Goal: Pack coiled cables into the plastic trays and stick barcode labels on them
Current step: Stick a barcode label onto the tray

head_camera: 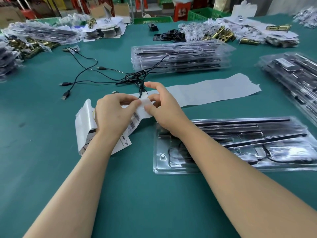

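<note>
Both hands pinch a barcode label (143, 108) off its strip: left hand (111, 114) steadying, right hand (164, 109) peeling; the filled plastic tray (231, 146) lies just right, long axis sideways, under the right forearm; loose cables (103, 74) beyond.

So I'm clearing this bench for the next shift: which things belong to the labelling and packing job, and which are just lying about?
In use:
- barcode label strip, gripped by left hand and right hand
- clear plastic tray in front
- loose USB cables
- stacked trays

Lying about:
- peeled backing paper
- brass fittings
- green crates
</note>
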`<action>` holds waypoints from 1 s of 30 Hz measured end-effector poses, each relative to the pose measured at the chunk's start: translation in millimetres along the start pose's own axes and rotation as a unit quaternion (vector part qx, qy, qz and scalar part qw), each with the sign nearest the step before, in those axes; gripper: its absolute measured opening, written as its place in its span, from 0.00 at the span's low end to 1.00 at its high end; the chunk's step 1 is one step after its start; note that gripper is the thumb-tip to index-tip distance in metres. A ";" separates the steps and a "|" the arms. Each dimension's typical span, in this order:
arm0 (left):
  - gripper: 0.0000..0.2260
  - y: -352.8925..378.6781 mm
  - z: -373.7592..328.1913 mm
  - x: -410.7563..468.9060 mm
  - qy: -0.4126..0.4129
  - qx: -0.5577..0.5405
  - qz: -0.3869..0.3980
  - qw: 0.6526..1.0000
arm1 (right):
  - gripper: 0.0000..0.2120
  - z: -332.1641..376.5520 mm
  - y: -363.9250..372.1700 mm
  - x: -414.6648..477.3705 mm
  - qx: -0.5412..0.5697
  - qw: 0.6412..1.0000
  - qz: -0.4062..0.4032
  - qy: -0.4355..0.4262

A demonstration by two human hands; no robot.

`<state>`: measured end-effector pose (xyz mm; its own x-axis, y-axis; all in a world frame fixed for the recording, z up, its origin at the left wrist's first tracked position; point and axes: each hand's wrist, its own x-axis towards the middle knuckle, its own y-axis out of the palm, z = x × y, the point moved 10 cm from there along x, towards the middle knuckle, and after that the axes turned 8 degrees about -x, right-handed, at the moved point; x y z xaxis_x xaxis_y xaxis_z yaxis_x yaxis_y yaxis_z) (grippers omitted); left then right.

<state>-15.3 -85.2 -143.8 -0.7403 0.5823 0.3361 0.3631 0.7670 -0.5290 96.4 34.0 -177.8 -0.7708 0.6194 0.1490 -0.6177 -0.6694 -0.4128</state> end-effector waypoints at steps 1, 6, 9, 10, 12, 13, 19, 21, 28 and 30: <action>0.04 0.4 0.2 0.1 0.000 0.005 -0.002 1.000 | 0.27 -0.6 0.3 0.4 -0.003 1.000 0.002 0.003; 0.05 -1.1 3.2 -0.2 0.007 0.002 -0.021 1.000 | 0.25 -1.8 1.5 0.9 -0.010 1.000 0.001 0.006; 0.05 -8.9 5.2 0.1 -0.002 -0.025 -0.054 0.998 | 0.22 -4.3 0.0 1.4 -0.021 1.000 -0.013 0.015; 0.05 -13.8 6.7 0.5 -0.011 -0.043 -0.072 0.996 | 0.21 -5.2 0.5 1.5 -0.028 0.999 -0.015 0.021; 0.05 -24.8 11.3 0.9 -0.033 -0.089 -0.110 0.989 | 0.19 -6.4 1.6 2.4 -0.049 0.998 -0.019 0.031; 0.05 -29.5 14.2 0.7 -0.049 -0.114 -0.125 0.984 | 0.18 -6.7 1.8 3.0 -0.059 0.997 -0.023 0.033; 0.06 -33.8 14.9 -0.3 -0.116 -0.300 -0.134 0.937 | 0.16 -10.4 -0.8 4.2 -0.094 0.993 -0.050 0.049; 0.06 -26.0 -3.3 3.1 -0.084 -0.331 -0.077 0.937 | 0.14 -6.4 -2.5 3.9 -0.109 0.991 -0.063 0.048; 0.19 25.2 -50.9 -33.2 -0.064 -0.571 0.255 0.778 | 0.08 69.6 -48.7 -26.4 -0.126 0.977 -0.146 -0.086; 0.21 40.0 -64.2 -60.5 -0.060 -0.593 0.370 0.713 | 0.06 91.3 -58.2 -47.3 -0.051 0.989 -0.081 -0.114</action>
<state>80.4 -72.4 -135.3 -0.1156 0.9730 0.1997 0.8491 -0.0075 0.5282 154.5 6.2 -78.8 -0.6852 0.5984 0.4152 -0.7261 -0.5168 -0.4534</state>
